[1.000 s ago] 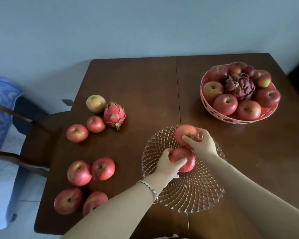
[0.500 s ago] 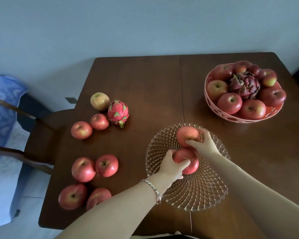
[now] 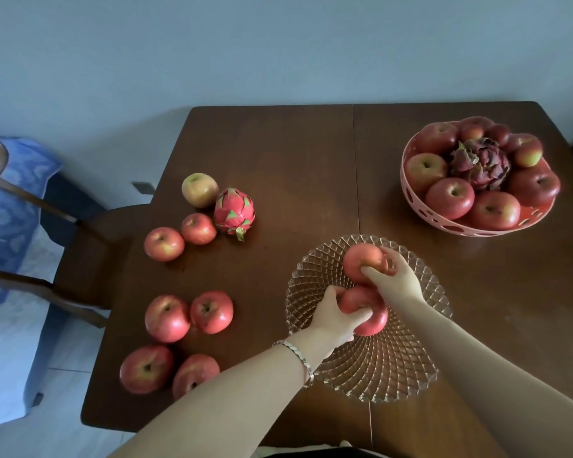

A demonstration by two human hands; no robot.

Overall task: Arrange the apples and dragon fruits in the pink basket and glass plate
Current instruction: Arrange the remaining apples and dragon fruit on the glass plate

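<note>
Fingers of the left hand (image 3: 333, 317) are curled closed around an apple (image 3: 366, 310) near the middle of the glass plate (image 3: 377, 375), thumb on its near side; fingers of the right hand (image 3: 396, 276) are likewise wrapped over the top of a second apple (image 3: 361, 261) lying toward the plate's far rim. Both apples appear to rest on the glass, just beside or touching one another, and the closed grips look meant to steady round fruit on a sloping, slick surface until each settles. Judged stage: the first two apples are being seated on the plate, with release not yet made. Left of the plate, on the bare wooden table (image 3: 278, 153), wait seven loose apples: a yellowish one (image 3: 200, 189) farthest off, two red ones nearer, then four in pairs toward the table's front edge. A pink dragon fruit (image 3: 234, 211) stands just beside the yellowish apple, far-left of the plate. Beyond the plate to the right sits the pink basket (image 3: 450, 226), already filled with a ring of apples around a darker dragon fruit (image 3: 480, 166) at its centre. A matching layout on the plate seems the likely intent. Risk noted: apples may roll inward on release.
</note>
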